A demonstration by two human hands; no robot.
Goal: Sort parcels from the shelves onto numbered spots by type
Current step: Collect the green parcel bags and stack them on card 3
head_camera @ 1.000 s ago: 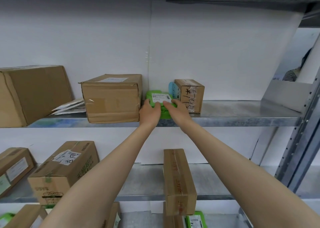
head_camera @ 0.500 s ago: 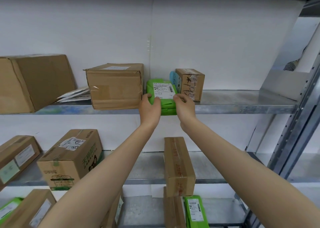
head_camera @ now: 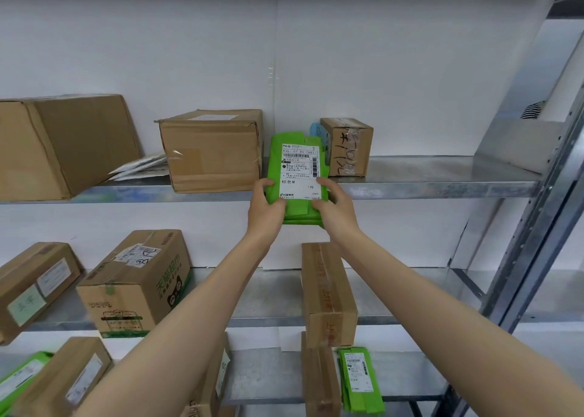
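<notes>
**A:** Head view. Which item is in hand?

**B:** One green poly mailer [head_camera: 275, 163], its white label facing the camera. The left hand [head_camera: 267, 206] grips its lower left edge and the right hand [head_camera: 335, 206] its lower right edge. Both thumbs lie on the front.

**A:** Location?

**B:** At the top shelf [head_camera: 426, 179], tilted up. Its lower end overhangs the front lip. Its upper end stands between the medium carton [head_camera: 211, 151] and the small handwritten carton [head_camera: 346, 146].

**A:** Step?

**B:** Judged to be the pick from the shelf, with placing not yet begun. The next move calls for a straight pull toward the body, then a carry to the spot for soft mailers. No numbered spot is in view.

**A:** Edges?

**B:** Both cartons stand just beside the mailer's sides, so the slot is narrow and a sideways twist could nudge the small one. The metal lip runs under the mailer.

**A:** Open room?

**B:** There is free air in front of the shelf. The long taped carton [head_camera: 327, 293] on the middle shelf [head_camera: 410, 290] sits below the wrists. The rack upright [head_camera: 537, 227] stands well apart on the right.
</notes>
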